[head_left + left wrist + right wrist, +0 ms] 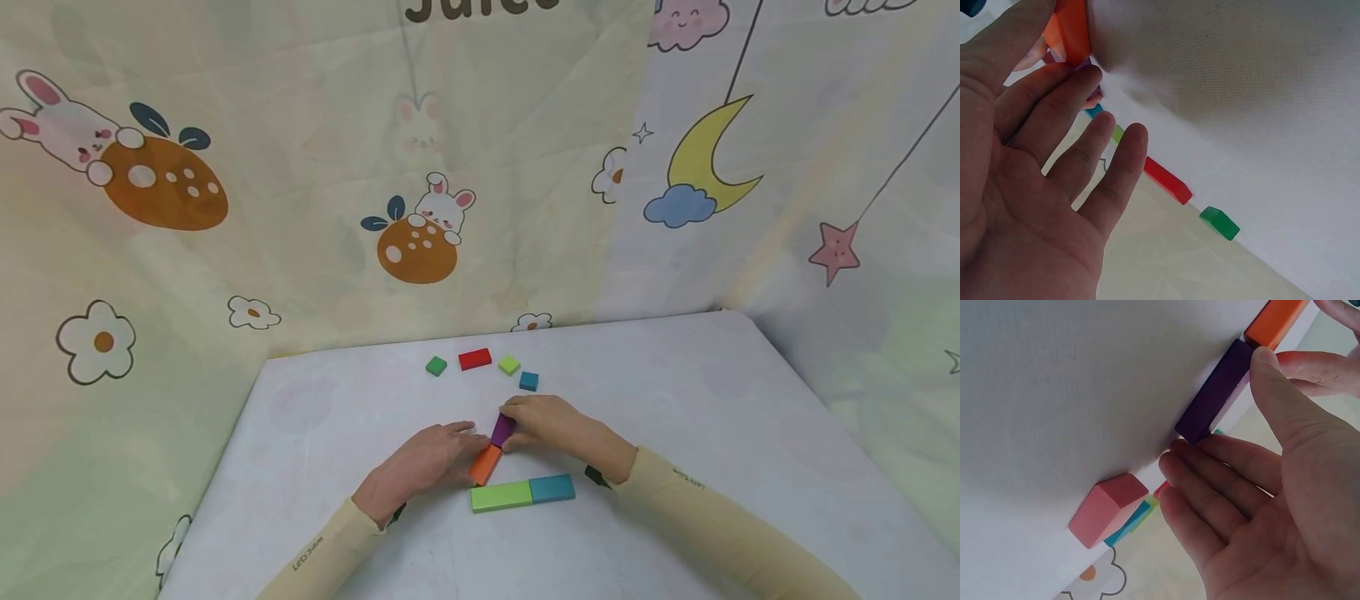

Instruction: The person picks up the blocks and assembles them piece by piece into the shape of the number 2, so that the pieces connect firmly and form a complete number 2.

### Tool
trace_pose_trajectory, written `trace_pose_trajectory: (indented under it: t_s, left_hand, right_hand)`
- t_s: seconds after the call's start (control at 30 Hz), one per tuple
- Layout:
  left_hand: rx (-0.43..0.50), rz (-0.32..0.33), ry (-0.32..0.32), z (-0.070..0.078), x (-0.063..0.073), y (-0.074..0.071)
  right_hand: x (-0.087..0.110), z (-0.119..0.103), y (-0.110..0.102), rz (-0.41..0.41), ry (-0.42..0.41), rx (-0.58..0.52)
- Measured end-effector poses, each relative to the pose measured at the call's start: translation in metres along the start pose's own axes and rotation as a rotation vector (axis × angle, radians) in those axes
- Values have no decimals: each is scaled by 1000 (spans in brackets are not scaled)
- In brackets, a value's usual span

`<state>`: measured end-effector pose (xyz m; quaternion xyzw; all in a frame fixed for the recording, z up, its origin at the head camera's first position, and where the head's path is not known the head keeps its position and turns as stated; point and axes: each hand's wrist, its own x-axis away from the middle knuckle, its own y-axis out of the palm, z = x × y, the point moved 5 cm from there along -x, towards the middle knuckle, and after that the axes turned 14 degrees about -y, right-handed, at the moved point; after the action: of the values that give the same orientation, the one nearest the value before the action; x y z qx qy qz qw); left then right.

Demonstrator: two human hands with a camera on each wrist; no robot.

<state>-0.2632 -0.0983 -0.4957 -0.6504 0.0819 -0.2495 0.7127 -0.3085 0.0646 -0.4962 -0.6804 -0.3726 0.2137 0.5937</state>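
My left hand [431,460] pinches an orange block [485,466] between thumb and front fingers, its other fingers spread apart in the left wrist view. At the orange block's far end sits a purple block [1217,394], end to end with it and slanting up and right in the head view. My right hand [553,425] grips the purple block by its ends, thumb beside the orange block and fingertips at the far end. A pink block [1107,509] stands near the right fingertips; the right hand hides it in the head view.
In front of the hands, a long light green block [501,497] and a blue block [552,488] lie joined in a row. Towards the back are a green block [436,366], a red block [475,359], a small lime block [509,365] and a small blue block [528,381].
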Motion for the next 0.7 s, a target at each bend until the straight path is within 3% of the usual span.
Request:
trace_pose_trajectory:
  t_s: [0.7]
  left_hand:
    - [-9, 7, 18, 0, 0, 1]
  right_hand:
    - [1, 0, 2, -1, 1, 9]
